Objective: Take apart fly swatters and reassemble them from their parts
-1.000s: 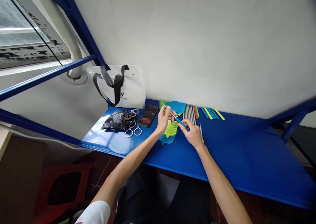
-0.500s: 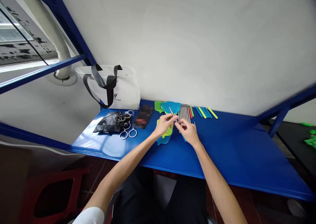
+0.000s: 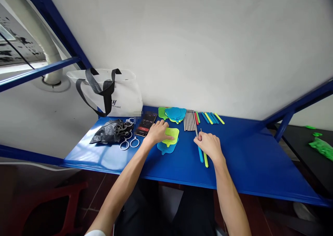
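My left hand (image 3: 156,132) lies over the left side of a yellow-green mesh fly swatter head (image 3: 172,136), its thumb stretched across the mesh and apart from the fingers. Partly under that piece is a blue swatter head (image 3: 166,149). My right hand (image 3: 209,144) is closed around a metal rod with a blue handle (image 3: 200,155), low over the table. A second rod with a yellow-green handle (image 3: 205,160) runs beneath the same hand; whether the fingers also grip it is hidden.
Behind lie stacked blue and green swatter heads (image 3: 176,113), a row of metal rods (image 3: 189,121) and several coloured handles (image 3: 213,118). Leftward are a phone (image 3: 147,123), a black plastic bag (image 3: 106,132), white rings (image 3: 134,142) and a white tote bag (image 3: 126,97). Blue frame bars (image 3: 283,125) flank the table.
My hands were together over the table with a metal rod between them. They have parted: the left moved left onto the yellow-green swatter head, the right lowered rightward with the blue-handled rod.
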`<act>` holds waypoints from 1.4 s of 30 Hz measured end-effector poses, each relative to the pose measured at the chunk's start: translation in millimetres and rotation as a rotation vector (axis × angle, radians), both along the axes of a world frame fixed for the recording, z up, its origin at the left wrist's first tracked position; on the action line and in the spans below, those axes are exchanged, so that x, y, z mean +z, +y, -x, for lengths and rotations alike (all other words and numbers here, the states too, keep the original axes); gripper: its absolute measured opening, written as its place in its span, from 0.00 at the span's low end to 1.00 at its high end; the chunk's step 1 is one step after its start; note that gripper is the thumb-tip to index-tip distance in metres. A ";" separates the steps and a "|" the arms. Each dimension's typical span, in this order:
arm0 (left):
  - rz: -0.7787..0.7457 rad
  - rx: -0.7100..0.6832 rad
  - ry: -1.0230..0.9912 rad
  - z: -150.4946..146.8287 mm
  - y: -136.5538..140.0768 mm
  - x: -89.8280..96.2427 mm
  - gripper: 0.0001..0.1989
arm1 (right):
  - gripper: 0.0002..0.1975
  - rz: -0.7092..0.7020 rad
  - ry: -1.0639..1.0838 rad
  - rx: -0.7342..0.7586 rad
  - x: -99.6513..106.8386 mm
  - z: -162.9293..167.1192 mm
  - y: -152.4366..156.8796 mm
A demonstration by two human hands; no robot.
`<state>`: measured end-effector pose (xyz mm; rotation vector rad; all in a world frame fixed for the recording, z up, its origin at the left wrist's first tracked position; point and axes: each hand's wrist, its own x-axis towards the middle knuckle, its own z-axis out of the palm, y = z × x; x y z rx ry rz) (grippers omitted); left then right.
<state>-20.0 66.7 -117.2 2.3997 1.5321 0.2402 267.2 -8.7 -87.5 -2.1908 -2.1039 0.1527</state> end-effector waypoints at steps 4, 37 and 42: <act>0.066 0.009 -0.001 -1.0 0.0 -0.2 0.28 | 0.15 0.051 -0.013 0.002 3.6 -2.8 -5.7; -0.001 -0.116 -0.783 -10.7 16.4 -18.2 0.26 | 0.23 -0.099 0.071 -0.101 -23.5 -49.7 30.4; 0.108 -0.084 -0.703 -4.7 21.2 -15.2 0.25 | 0.21 -0.035 0.004 -0.150 -20.8 -45.8 31.3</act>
